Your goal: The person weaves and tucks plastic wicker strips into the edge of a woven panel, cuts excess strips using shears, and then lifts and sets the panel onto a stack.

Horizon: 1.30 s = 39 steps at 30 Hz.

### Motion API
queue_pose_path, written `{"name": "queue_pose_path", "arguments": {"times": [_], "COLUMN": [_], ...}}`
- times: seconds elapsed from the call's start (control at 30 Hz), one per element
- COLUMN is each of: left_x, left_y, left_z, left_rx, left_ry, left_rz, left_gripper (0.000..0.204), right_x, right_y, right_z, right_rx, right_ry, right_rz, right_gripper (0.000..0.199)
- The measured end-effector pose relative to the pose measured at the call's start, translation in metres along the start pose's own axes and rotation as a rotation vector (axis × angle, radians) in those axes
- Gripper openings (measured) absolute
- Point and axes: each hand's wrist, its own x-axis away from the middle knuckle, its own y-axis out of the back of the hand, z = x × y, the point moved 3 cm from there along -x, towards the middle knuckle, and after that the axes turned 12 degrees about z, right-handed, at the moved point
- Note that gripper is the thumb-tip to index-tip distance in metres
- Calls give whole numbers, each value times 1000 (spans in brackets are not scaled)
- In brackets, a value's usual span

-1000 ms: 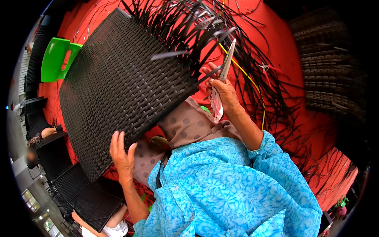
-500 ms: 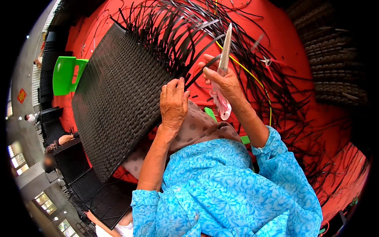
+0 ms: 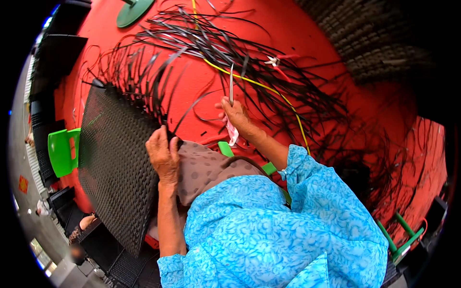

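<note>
A dark woven panel [image 3: 117, 158] leans at my left, with loose black strips [image 3: 144, 79] fanning out from its far edge. My left hand [image 3: 163, 153] is closed over the panel's near right corner, fingers bent and close together; their tips are partly hidden. Out to the right, my right hand [image 3: 236, 116] grips a slim, pointed metal tool [image 3: 231, 86] with its tip upward. Pinkish-white wrapping [image 3: 233, 134] hangs below that fist, around the tool's lower end. One thin black strip curves up from the corner between my hands.
Heaped black strips [image 3: 269, 72] lie on the red floor [image 3: 192, 115], crossed by a yellow cord [image 3: 259, 84]. Red-handled cutters [image 3: 274, 61] rest on the heap. A green chair [image 3: 60, 153] stands beyond the panel; bundled woven material [image 3: 370, 43] is at far right.
My view has swung, shifting the panel and hands leftward. My right hand has moved farther from my left, and the tool has turned more edge-on; the strip by its fingers no longer clearly shows there.
</note>
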Motion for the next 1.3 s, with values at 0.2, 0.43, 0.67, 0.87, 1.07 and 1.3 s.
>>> {"name": "queue_pose_path", "arguments": {"times": [0.2, 0.43, 0.67, 0.87, 1.07, 1.3], "left_x": [5, 4, 5, 27, 31, 34], "left_y": [-5, -2, 17, 27, 5, 14], "left_z": [4, 5, -6, -38, -33, -42], "left_rx": [-1, 29, 215, 883, 1581, 832], "left_ry": [-8, 18, 205, 476, 845, 430], "left_rz": [14, 42, 43, 253, 124, 342], "left_gripper": [38, 39, 45, 29, 31, 27], "right_x": [81, 50, -64, -80, -93, 12], "right_y": [80, 177, 277, 292, 274, 142], "right_z": [-115, -104, -36, -68, -45, 27], "right_rx": [330, 1058, 1466, 1570, 794, 4], "right_ry": [-256, 346, 271, -96, -86, 174], "right_rz": [-141, -235, -522, -484, -464, 101], "right_gripper": [37, 26, 32, 37, 29, 18]}}
